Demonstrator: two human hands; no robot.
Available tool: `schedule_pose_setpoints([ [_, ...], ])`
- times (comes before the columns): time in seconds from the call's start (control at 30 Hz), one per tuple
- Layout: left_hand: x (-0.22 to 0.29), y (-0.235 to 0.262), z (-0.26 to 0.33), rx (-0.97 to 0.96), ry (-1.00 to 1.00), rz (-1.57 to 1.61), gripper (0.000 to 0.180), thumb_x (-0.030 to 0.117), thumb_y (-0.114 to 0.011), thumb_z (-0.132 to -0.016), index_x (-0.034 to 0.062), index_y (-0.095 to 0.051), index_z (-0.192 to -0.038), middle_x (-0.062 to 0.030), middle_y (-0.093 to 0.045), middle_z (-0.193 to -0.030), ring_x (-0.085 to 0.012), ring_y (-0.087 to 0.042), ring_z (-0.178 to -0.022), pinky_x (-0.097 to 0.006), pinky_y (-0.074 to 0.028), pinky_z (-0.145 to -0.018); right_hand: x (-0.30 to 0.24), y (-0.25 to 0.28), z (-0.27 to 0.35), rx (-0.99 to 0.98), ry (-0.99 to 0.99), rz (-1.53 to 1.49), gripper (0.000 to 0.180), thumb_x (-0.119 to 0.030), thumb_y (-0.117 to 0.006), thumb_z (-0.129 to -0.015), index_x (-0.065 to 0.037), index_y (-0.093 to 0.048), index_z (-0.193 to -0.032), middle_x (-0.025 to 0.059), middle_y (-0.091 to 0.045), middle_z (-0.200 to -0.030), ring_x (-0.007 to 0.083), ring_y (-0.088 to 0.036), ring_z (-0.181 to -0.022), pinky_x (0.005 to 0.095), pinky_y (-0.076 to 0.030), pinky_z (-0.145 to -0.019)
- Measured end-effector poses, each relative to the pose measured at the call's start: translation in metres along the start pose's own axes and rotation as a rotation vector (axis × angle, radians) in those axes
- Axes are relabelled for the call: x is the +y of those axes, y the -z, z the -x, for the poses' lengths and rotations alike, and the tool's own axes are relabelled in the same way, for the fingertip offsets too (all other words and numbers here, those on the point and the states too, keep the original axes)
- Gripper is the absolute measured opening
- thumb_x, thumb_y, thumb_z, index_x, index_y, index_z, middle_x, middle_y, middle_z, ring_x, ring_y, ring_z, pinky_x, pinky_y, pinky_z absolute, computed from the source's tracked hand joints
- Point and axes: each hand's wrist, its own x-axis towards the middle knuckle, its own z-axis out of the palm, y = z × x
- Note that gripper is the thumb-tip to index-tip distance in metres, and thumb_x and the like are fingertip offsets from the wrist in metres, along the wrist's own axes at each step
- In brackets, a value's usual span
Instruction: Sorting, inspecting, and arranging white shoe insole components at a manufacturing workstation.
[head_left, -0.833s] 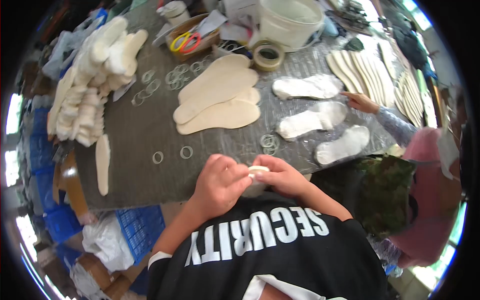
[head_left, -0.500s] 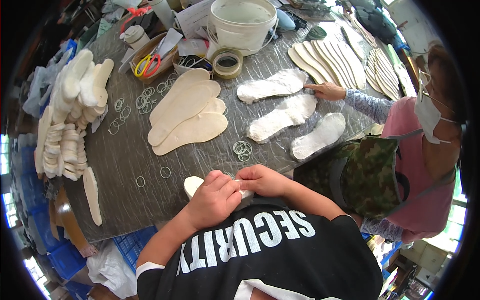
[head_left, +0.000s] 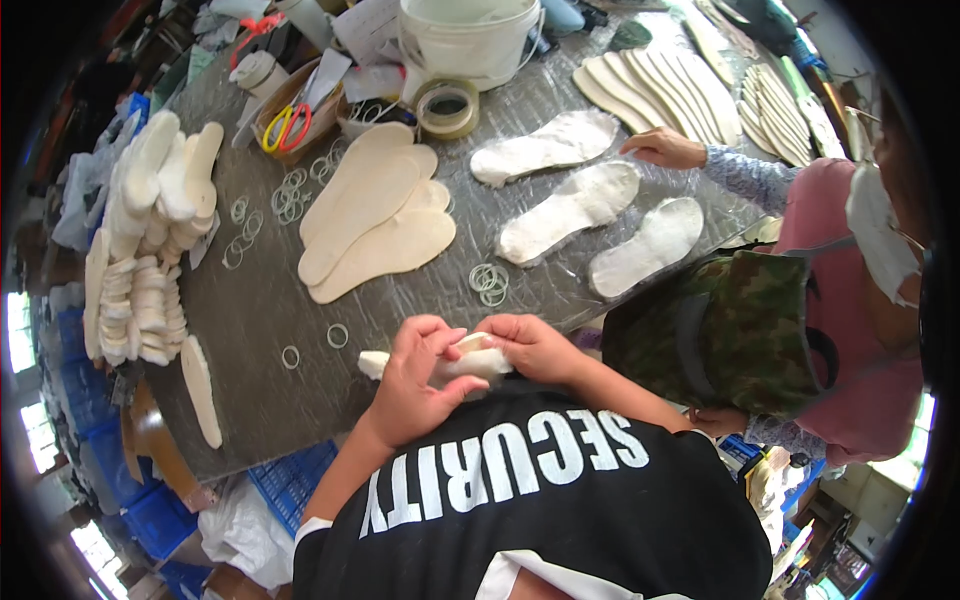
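Close to my body, at the table's front edge, my hands handle a white fluffy insole [head_left: 486, 363]. Its pale end sticks out left of my left hand [head_left: 415, 380]. That hand's fingers curl over the insole, with the thumb lifted away from them. My right hand [head_left: 532, 347] pinches the insole's right end between thumb and fingers. The fold under my fingers is partly hidden. Beyond my hands lies a small pile of pale elastic bands [head_left: 489, 284]. Two single bands [head_left: 337, 335] rest farther left.
Flat cream insoles [head_left: 400, 243] lie mid-table, with white fluffy ones [head_left: 570, 213] to their right. Bundled insoles [head_left: 150, 290] are stacked at left. A white bucket [head_left: 465, 45], tape roll [head_left: 447, 108] and scissors [head_left: 287, 128] stand behind. At right, a co-worker's hand [head_left: 665, 148] hovers near the insoles.
My left hand has loosened, its thumb now spread from the fingers, and more of the insole shows between my hands. The co-worker's hand has drawn slightly off the far white insole.
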Motion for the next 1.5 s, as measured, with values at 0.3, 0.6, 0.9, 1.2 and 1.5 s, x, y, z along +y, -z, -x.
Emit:
schedule_pose_setpoints([
  [0.3,0.013,0.021,0.008,-0.085,0.078,-0.141,0.025,0.004,-0.074,-0.066,0.0032,-0.061,-0.087,-0.0082,-0.057,-0.080,-0.0257,-0.054,-0.074,-0.035,-0.045,-0.068,-0.032,-0.015,0.010,-0.051,0.172,0.296,0.019,-0.011,-0.045,-0.095,0.000,-0.059,-0.101,0.0054,-0.062,-0.081,0.0095,-0.054,-0.075,0.0263,-0.045,-0.070],
  [0.6,0.005,0.019,0.014,0.102,-0.059,-0.176,0.020,-0.003,-0.069,-0.067,0.0044,-0.056,-0.080,-0.0081,-0.058,-0.078,-0.0261,-0.054,-0.071,-0.035,-0.042,-0.065,-0.034,-0.025,0.012,-0.195,0.355,0.063,0.042,-0.021,-0.071,-0.081,-0.001,-0.055,-0.114,0.0099,-0.064,-0.088,0.0165,-0.062,-0.082,0.0279,-0.048,-0.074],
  [0.9,0.002,0.019,0.018,0.150,-0.014,-0.149,0.022,-0.005,-0.068,-0.068,0.0034,-0.053,-0.081,-0.0101,-0.057,-0.079,-0.0290,-0.056,-0.073,-0.038,-0.047,-0.065,-0.038,-0.032,0.009,-0.048,0.382,0.385,0.035,-0.009,-0.068,-0.078,-0.001,-0.057,-0.110,0.0150,-0.066,-0.092,0.0270,-0.066,-0.084,0.0321,-0.051,-0.073],
  [1.2,-0.001,0.020,0.026,0.273,-0.019,0.206,0.052,0.018,-0.082,-0.063,0.0053,-0.050,-0.103,-0.0122,-0.057,-0.105,-0.0288,-0.057,-0.093,-0.038,-0.045,-0.086,-0.028,-0.029,0.008,-0.034,0.494,0.199,0.031,0.012,-0.050,-0.077,-0.002,-0.060,-0.103,0.0140,-0.066,-0.106,0.0248,-0.064,-0.100,0.0306,-0.049,-0.086],
  [1.5,0.004,0.039,0.023,0.043,-0.106,-0.372,0.043,0.025,-0.080,-0.064,0.0087,-0.057,-0.097,-0.0040,-0.062,-0.094,-0.0219,-0.062,-0.091,-0.051,-0.035,-0.097,-0.017,-0.023,0.001,-0.211,0.500,-0.124,0.021,0.009,-0.051,-0.084,-0.003,-0.063,-0.097,0.0131,-0.066,-0.108,0.0264,-0.056,-0.114,0.0455,-0.028,-0.109],
])
